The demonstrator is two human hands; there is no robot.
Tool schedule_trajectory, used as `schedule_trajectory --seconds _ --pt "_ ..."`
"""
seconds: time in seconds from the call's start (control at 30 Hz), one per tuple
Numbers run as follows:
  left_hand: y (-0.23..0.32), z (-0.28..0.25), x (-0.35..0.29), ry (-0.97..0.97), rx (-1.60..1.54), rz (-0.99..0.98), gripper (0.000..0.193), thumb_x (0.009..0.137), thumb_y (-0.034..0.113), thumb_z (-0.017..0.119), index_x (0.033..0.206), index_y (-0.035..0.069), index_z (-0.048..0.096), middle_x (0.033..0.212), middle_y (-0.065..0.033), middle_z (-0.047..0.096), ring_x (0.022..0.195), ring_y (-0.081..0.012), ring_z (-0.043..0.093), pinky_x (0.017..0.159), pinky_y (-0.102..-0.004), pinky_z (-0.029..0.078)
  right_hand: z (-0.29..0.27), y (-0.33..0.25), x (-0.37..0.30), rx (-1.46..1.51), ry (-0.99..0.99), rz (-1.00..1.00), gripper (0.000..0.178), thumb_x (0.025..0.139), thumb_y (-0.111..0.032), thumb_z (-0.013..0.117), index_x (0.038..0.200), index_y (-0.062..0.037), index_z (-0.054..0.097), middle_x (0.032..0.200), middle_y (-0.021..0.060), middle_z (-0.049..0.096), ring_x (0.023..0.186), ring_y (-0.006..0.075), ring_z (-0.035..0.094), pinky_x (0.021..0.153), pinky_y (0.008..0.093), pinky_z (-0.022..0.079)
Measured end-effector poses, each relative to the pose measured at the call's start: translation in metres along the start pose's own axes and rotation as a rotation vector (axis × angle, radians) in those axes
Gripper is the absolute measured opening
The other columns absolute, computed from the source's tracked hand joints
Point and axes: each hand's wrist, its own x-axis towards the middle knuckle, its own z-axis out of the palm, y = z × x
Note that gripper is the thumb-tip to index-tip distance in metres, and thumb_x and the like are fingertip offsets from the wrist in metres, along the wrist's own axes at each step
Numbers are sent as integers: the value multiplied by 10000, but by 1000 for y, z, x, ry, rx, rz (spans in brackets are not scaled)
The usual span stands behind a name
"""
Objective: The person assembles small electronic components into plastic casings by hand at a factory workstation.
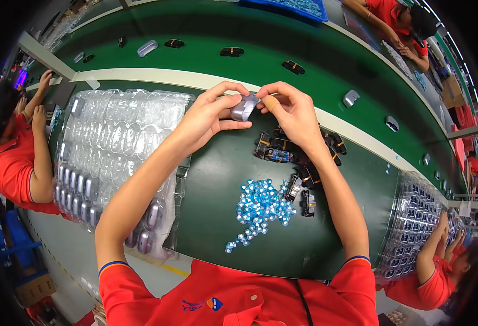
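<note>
Above the far part of the green table, my left hand (213, 111) grips a small glossy grey-purple casing (243, 109) between thumb and fingers. My right hand (291, 111) meets the casing's right side with thumb and forefinger pinched together. Whatever lies in that pinch is too small and hidden to make out. Beneath my right wrist lies a heap of black components with orange strips (274, 148), partly covered by the forearm. Nearer to me spreads a pile of small blue pieces with pale centres (260, 204).
Clear plastic trays (127, 125) are stacked at left, some pockets holding grey-purple casings (76, 187). Another filled tray (413, 223) stands at right. Beyond a pale rail (190, 80), a green conveyor belt (195, 65) carries scattered parts. Co-workers in red sit left, right and across.
</note>
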Motion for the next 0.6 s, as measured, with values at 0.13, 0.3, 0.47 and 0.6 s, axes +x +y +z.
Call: schedule_trajectory --seconds 0.13,0.3,0.47,0.6 --pt "2 -1 1 -14 -14 5 204 998 155 532 1160 44 587 1069 -78 595 984 -157 614 918 -423 587 -2 1 2 -117 18 -46 125 924 -18 620 1038 24 648 938 70 673 818 136 674 759 272 564" --pt "-1 1 0 -38 1 -3 226 997 151 530 1170 22 597 1075 -86 595 965 -161 621 919 -421 591 3 -10 -2 -195 40 -79 133 917 -19 631 1043 22 646 909 83 681 789 141 681 738 272 569" --pt "-1 -1 0 -56 49 -16 253 995 144 534 1193 2 601 1064 -83 590 953 -150 618 905 -407 601 8 -10 -3 -414 69 -137 154 891 -33 659 1034 21 644 849 111 689 772 173 693 729 290 574" --pt "-1 -1 2 -102 111 -8 277 997 130 521 1225 -12 590 1105 -51 577 1020 -118 593 895 -399 602 15 -8 -4 -526 121 -202 154 873 -39 670 1013 22 646 839 134 696 772 203 709 717 303 576"
